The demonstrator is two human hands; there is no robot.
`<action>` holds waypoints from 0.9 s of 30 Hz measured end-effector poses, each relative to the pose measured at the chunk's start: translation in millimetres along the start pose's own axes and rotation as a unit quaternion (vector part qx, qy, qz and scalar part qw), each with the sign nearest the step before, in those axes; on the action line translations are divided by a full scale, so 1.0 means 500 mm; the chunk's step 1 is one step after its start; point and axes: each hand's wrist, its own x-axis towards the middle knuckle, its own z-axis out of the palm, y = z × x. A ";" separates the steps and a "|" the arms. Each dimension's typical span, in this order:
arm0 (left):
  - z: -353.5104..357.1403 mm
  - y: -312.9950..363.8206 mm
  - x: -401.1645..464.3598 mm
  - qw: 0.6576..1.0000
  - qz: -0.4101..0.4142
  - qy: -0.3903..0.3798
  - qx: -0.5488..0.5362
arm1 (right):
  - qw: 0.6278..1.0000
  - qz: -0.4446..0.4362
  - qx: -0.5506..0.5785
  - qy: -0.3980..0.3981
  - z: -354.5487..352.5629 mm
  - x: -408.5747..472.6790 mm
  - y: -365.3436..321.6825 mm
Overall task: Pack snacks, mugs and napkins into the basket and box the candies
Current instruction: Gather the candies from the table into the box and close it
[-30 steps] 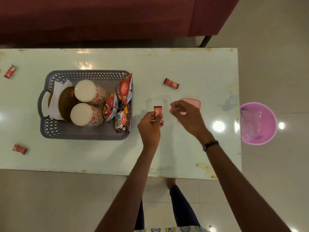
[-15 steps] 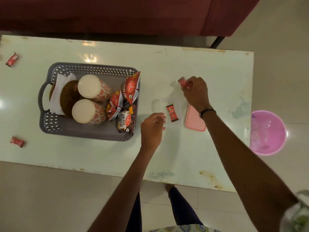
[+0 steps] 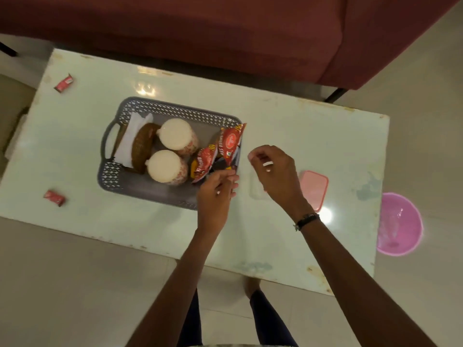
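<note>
The grey basket [image 3: 172, 108] holds two upturned white mugs [image 3: 178, 133], white napkins [image 3: 130, 136] and red snack packets [image 3: 229, 144]. My left hand [image 3: 216, 190] hovers over the basket's near right corner. Its fingers are loose and hold nothing, with the tips close to a packet. My right hand [image 3: 274, 171] is curled over the faint clear candy box [image 3: 254, 192]. The candy it picked up is hidden inside its fingers. The pink lid [image 3: 314, 189] lies to the right of the box. Two red candies [image 3: 64, 83] [image 3: 54, 197] lie on the table's left side.
The pale table [image 3: 313, 136] ends close to my legs at the front. A dark red sofa [image 3: 225, 28] runs along its far side. A pink bin [image 3: 398, 224] stands on the floor past the right edge.
My right hand came back from the far side of the table with the candy and is over the clear box. My left hand shifted left to the basket corner. The camera view moved right.
</note>
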 end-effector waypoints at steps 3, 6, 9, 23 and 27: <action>-0.117 0.015 0.021 0.997 0.019 0.059 -0.037 | 0.993 -0.062 0.006 -0.101 0.100 0.021 -0.083; -0.258 0.012 0.050 0.988 0.015 0.147 -0.056 | 0.980 -0.129 -0.003 -0.154 0.228 0.044 -0.152; -0.412 -0.017 0.083 0.971 0.019 0.237 -0.021 | 0.969 -0.154 -0.004 -0.192 0.362 0.061 -0.214; -0.791 -0.209 0.266 0.895 -0.180 0.403 0.070 | 0.946 -0.104 -0.039 -0.306 0.786 0.102 -0.308; -0.800 -0.209 0.301 0.905 -0.146 0.388 0.099 | 0.937 -0.116 -0.078 -0.319 0.837 0.134 -0.306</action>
